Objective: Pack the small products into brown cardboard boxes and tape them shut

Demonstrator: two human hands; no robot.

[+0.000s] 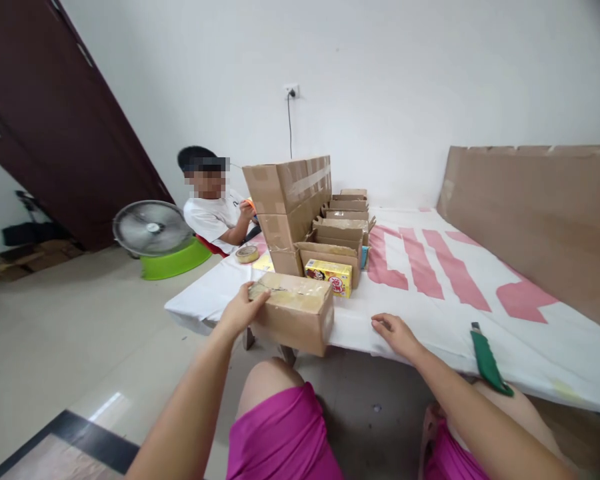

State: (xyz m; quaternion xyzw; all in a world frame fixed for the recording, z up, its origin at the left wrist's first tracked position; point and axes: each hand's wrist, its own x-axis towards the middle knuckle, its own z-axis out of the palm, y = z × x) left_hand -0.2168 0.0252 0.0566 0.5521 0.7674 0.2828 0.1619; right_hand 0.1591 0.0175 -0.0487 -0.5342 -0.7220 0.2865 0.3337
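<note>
My left hand (243, 308) is closed on the left end of a taped cardboard box (295, 319), thumb across its top. The box is at the table's front edge, partly jutting past it. My right hand (394, 335) is over the white cloth near the edge, to the right of the box, fingers loosely bent and apart, with nothing in them. A small yellow printed carton (329, 277) stands just behind the box. A green box cutter (487, 360) lies at the table edge beyond my right forearm.
Stacked cardboard boxes (293, 207) rise at the table's left side. Several opened boxes (337, 233) line up beside them. A tape roll (247, 254) lies at left. A large cardboard sheet (535, 220) stands at right. Another person (215, 217) sits behind the stack, near a fan (153, 228).
</note>
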